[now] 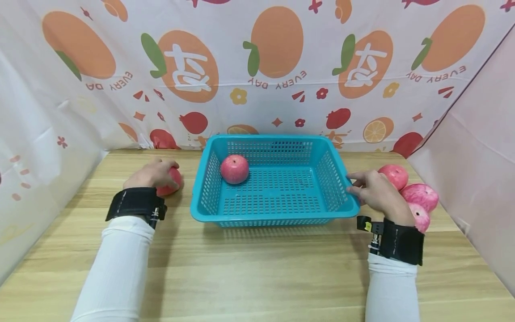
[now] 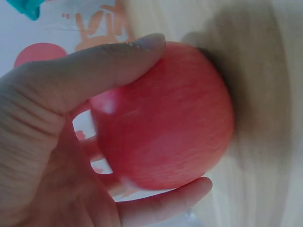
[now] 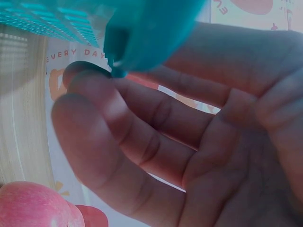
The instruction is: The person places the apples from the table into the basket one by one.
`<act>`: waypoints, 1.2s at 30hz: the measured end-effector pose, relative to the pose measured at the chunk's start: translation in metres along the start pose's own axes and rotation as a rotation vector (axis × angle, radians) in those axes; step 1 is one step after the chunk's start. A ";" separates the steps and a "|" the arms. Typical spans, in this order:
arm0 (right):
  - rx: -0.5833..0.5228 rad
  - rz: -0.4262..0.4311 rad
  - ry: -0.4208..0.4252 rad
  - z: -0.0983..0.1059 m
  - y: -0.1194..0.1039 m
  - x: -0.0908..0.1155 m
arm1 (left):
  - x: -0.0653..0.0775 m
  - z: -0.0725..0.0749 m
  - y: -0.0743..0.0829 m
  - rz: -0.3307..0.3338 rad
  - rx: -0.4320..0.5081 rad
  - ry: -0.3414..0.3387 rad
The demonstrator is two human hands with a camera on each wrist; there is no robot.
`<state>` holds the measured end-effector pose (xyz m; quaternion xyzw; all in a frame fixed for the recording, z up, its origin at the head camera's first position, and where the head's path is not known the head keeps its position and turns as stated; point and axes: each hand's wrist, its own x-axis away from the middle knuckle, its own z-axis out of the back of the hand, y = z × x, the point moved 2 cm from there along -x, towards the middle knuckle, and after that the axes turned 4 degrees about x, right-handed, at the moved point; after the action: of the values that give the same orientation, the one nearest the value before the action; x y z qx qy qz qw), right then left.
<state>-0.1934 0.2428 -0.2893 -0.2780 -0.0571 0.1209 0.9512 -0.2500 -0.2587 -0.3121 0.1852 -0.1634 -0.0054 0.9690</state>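
Observation:
My left hand (image 1: 149,174) grips a red apple (image 1: 174,182) left of the basket. In the left wrist view, the thumb lies along one side of that apple (image 2: 165,123) and fingers curve round the other; it is close to the wooden surface. My right hand (image 1: 378,192) holds the right rim of a blue-green plastic basket (image 1: 273,218) between thumb and fingers. In the right wrist view, the basket's rim (image 3: 163,38) covers part of the thumb and fingertips. Inside the basket, toward its left end, sits another red apple (image 1: 235,169).
Beside my right wrist, three pinkish-red apples lie grouped: a far one (image 1: 394,175), a middle one (image 1: 421,197) and a near one (image 1: 419,217) partly hidden by the wrist. A fruit-printed cloth (image 1: 225,112) hangs behind the wooden table (image 1: 257,277); pale sheeting borders both sides.

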 end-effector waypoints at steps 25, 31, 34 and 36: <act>0.012 -0.006 0.004 0.001 0.000 -0.001 | -0.004 -0.007 -0.005 0.006 0.015 -0.034; 0.013 -0.002 0.003 0.001 0.000 -0.001 | -0.004 -0.006 -0.006 0.021 0.011 -0.056; 0.011 0.002 0.003 0.001 0.000 -0.001 | -0.005 -0.006 -0.007 0.014 0.010 -0.060; 0.010 0.004 0.004 0.001 0.000 -0.001 | -0.005 -0.005 -0.008 0.002 0.008 -0.057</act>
<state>-0.1948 0.2428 -0.2885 -0.2734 -0.0542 0.1226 0.9525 -0.2528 -0.2636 -0.3212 0.1889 -0.1911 -0.0090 0.9632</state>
